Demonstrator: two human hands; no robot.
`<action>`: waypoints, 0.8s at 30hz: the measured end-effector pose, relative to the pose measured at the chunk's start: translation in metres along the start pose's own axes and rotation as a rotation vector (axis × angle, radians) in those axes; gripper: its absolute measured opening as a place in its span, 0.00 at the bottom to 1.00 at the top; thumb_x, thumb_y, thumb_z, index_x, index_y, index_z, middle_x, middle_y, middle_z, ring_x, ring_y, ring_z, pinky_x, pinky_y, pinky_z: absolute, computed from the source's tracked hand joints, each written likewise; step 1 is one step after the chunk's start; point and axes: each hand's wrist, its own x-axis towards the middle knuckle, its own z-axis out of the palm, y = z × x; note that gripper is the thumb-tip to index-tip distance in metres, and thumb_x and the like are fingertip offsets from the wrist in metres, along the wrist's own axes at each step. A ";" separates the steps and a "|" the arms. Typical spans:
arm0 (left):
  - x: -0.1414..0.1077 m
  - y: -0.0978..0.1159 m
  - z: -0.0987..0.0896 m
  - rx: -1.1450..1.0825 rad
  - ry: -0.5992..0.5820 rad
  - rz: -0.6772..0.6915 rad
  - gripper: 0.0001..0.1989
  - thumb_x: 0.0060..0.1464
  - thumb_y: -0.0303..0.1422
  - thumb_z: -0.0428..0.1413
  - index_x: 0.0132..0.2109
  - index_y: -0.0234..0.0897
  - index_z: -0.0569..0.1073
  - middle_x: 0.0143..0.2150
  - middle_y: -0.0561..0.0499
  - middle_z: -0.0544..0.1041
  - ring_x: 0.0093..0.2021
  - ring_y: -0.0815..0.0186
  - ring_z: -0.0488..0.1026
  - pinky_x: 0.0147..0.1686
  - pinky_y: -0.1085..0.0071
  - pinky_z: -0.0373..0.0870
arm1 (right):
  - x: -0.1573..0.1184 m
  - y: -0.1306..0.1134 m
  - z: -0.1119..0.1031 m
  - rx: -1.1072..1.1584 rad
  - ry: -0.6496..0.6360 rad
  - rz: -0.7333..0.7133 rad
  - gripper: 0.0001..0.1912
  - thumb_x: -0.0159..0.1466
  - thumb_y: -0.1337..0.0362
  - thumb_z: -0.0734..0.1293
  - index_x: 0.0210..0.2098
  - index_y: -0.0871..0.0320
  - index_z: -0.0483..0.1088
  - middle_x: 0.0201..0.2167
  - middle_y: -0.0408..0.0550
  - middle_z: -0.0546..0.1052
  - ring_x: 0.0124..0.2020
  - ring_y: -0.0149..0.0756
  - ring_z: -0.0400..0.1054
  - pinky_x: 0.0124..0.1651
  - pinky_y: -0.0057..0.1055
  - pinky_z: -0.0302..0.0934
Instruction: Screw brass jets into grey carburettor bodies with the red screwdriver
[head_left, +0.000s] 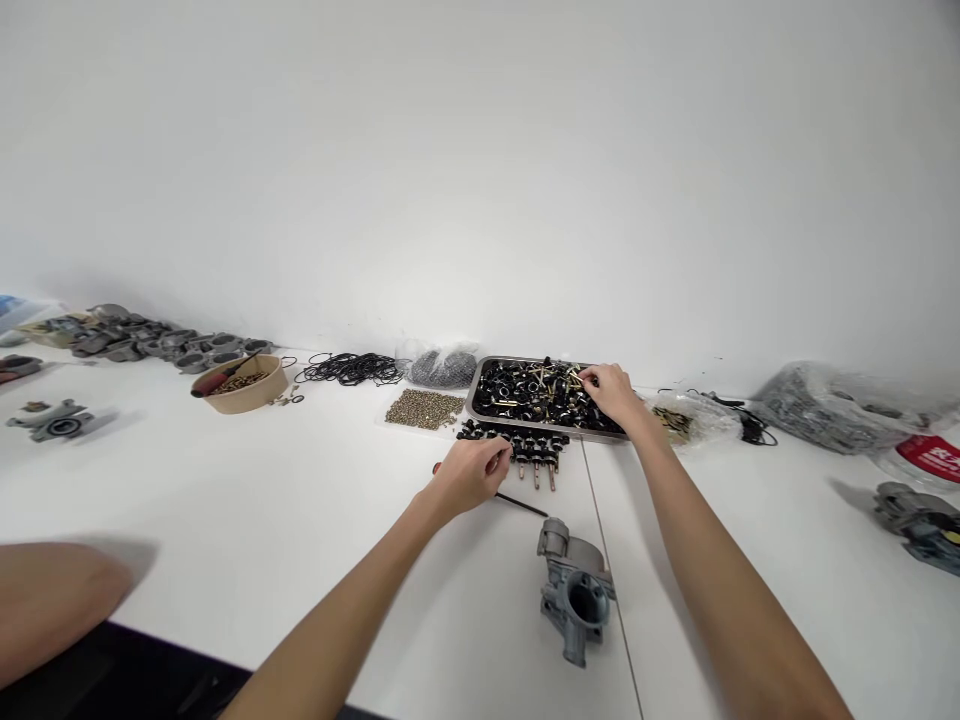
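My right hand (611, 392) reaches over the metal tray (474, 405), its fingertips pinched together among a heap of small black and brass parts (536, 390). What sits between those fingertips is too small to make out. My left hand (469, 474) is curled beside a row of black fittings with copper-coloured ends (536, 455). Its fingers are pressed together, and whatever they hold is hidden. Under this hand runs a screwdriver (523, 504); its red end and dark shaft show on either side. Nearer to me, a grey metal carburetor body (577, 595) stands on the table between my forearms.
Small brass pieces (424, 408), black rubber rings (352, 368) and a bag of dark parts (444, 367) lie left of the tray. Farther left are a cardboard bowl (259, 390) and grey castings (142, 340). Plastic bags (817, 410) lie right. Another person's arm (56, 605) rests at left.
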 end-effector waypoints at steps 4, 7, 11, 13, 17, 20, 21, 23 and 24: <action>0.002 0.001 -0.001 -0.066 0.059 -0.053 0.09 0.58 0.29 0.47 0.37 0.35 0.73 0.26 0.53 0.70 0.24 0.73 0.59 0.26 0.75 0.54 | 0.001 -0.018 -0.020 -0.030 0.047 -0.045 0.13 0.64 0.71 0.59 0.41 0.65 0.75 0.43 0.61 0.76 0.48 0.52 0.66 0.53 0.48 0.57; 0.006 0.004 -0.005 -0.250 0.179 -0.169 0.10 0.58 0.33 0.50 0.41 0.36 0.75 0.24 0.54 0.69 0.22 0.73 0.60 0.25 0.75 0.57 | 0.001 -0.047 -0.037 -0.005 0.026 -0.140 0.11 0.66 0.70 0.60 0.42 0.62 0.74 0.43 0.58 0.75 0.47 0.47 0.67 0.53 0.43 0.59; 0.011 0.006 -0.015 -0.581 0.341 -0.320 0.13 0.55 0.40 0.56 0.43 0.36 0.73 0.26 0.56 0.67 0.19 0.74 0.63 0.18 0.76 0.58 | -0.011 -0.104 -0.049 0.064 -0.129 -0.325 0.10 0.68 0.70 0.59 0.40 0.59 0.73 0.43 0.52 0.74 0.42 0.40 0.70 0.46 0.35 0.61; 0.012 0.003 -0.021 -0.706 0.396 -0.370 0.18 0.53 0.44 0.58 0.46 0.37 0.72 0.26 0.57 0.66 0.17 0.74 0.64 0.14 0.76 0.58 | -0.021 -0.131 -0.048 0.026 -0.203 -0.395 0.09 0.68 0.71 0.59 0.40 0.59 0.72 0.44 0.51 0.73 0.39 0.38 0.70 0.42 0.33 0.60; 0.013 -0.007 -0.029 -0.820 0.399 -0.420 0.24 0.49 0.47 0.62 0.48 0.37 0.70 0.25 0.57 0.68 0.15 0.71 0.66 0.11 0.75 0.58 | -0.036 -0.164 -0.038 -0.086 -0.265 -0.507 0.09 0.67 0.74 0.59 0.40 0.61 0.70 0.42 0.52 0.72 0.38 0.37 0.69 0.40 0.32 0.58; 0.014 -0.011 -0.029 -0.847 0.379 -0.429 0.23 0.48 0.47 0.63 0.44 0.35 0.71 0.23 0.57 0.68 0.14 0.71 0.66 0.12 0.75 0.60 | -0.040 -0.173 -0.031 -0.131 -0.277 -0.558 0.10 0.67 0.75 0.57 0.40 0.61 0.69 0.41 0.52 0.71 0.36 0.37 0.69 0.39 0.32 0.56; 0.014 -0.012 -0.028 -0.854 0.382 -0.428 0.22 0.47 0.46 0.64 0.42 0.34 0.71 0.22 0.57 0.68 0.14 0.71 0.66 0.12 0.75 0.60 | -0.041 -0.176 -0.030 -0.138 -0.283 -0.566 0.10 0.67 0.75 0.57 0.39 0.62 0.69 0.40 0.52 0.71 0.36 0.37 0.68 0.39 0.33 0.56; 0.014 -0.012 -0.027 -0.874 0.397 -0.429 0.21 0.47 0.46 0.64 0.39 0.33 0.71 0.20 0.57 0.68 0.14 0.70 0.66 0.13 0.75 0.61 | -0.041 -0.179 -0.030 -0.127 -0.298 -0.576 0.10 0.67 0.75 0.57 0.38 0.62 0.69 0.40 0.53 0.71 0.37 0.37 0.68 0.40 0.33 0.56; 0.015 -0.012 -0.027 -0.888 0.404 -0.426 0.21 0.47 0.45 0.65 0.38 0.33 0.71 0.20 0.56 0.68 0.15 0.70 0.67 0.13 0.75 0.62 | -0.041 -0.181 -0.032 -0.104 -0.308 -0.579 0.09 0.67 0.75 0.58 0.38 0.63 0.69 0.39 0.53 0.71 0.37 0.38 0.67 0.40 0.33 0.56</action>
